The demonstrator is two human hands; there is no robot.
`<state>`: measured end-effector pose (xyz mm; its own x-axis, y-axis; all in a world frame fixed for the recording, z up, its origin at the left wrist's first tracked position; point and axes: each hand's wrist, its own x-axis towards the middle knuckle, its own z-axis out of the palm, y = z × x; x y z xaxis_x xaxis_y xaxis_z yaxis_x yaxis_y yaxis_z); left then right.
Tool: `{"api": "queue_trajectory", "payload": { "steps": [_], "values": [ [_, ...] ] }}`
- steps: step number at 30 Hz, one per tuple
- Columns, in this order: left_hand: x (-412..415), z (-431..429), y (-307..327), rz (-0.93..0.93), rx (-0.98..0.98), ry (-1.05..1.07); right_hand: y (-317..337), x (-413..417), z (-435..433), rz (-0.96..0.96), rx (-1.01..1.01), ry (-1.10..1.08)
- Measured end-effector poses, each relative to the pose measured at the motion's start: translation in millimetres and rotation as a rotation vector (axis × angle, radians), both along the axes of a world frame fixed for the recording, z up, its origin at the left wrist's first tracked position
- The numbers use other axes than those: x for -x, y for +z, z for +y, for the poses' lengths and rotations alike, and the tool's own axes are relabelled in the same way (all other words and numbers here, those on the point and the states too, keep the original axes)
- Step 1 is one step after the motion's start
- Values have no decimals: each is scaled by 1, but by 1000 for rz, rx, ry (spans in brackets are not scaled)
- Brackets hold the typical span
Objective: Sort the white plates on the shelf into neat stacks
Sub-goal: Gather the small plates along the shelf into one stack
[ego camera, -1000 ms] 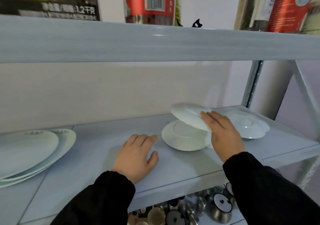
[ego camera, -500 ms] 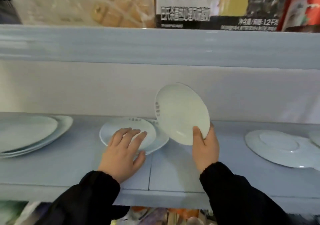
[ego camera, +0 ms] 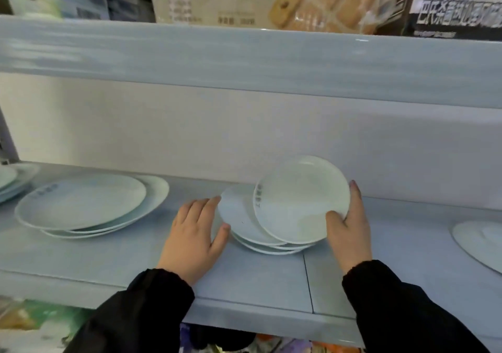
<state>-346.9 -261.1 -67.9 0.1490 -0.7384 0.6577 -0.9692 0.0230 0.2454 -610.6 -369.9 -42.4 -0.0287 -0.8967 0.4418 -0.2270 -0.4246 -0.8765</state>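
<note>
My right hand point(ego camera: 349, 230) grips a small white plate point(ego camera: 298, 200) by its right rim, thumb on the inside. The plate tilts over a stack of small white plates point(ego camera: 239, 222) at the middle of the shelf point(ego camera: 258, 279), its lower edge on the stack. My left hand point(ego camera: 194, 233) lies flat on the shelf, fingers straight, touching the stack's left edge. A stack of larger white plates point(ego camera: 84, 206) sits to the left.
More plates point(ego camera: 11, 181) show at the far left edge and a larger plate point(ego camera: 480, 241) at the far right. The upper shelf beam point(ego camera: 244, 59) hangs low overhead with packaged goods on it. The back wall is close behind the stacks.
My right hand has lowered the small plate from upright down onto the small stack. My left hand slid off the stack's top to its left edge. The view shifted left.
</note>
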Motion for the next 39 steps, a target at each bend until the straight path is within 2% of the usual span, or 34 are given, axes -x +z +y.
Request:
{"api": "queue_trajectory", "payload": {
  "steps": [3, 7, 20, 28, 34, 39],
  "values": [
    [0, 0, -1, 19, 12, -30, -6, 3, -7, 176, -53, 49],
    [1, -1, -3, 29, -16, -51, -10, 4, -8, 246, -56, 72],
    [1, 0, -4, 70, -59, -26, -18, 7, -11, 240, -59, 45],
    [8, 6, 2, 97, 25, -36, -15, 17, -8, 302, 12, 87],
    [57, 1, 11, 27, 171, -177, -17, 54, -12, 447, 52, 88],
    [119, -20, 8, -46, 155, -310, -19, 104, -23, 555, 66, 67]
  ]
}}
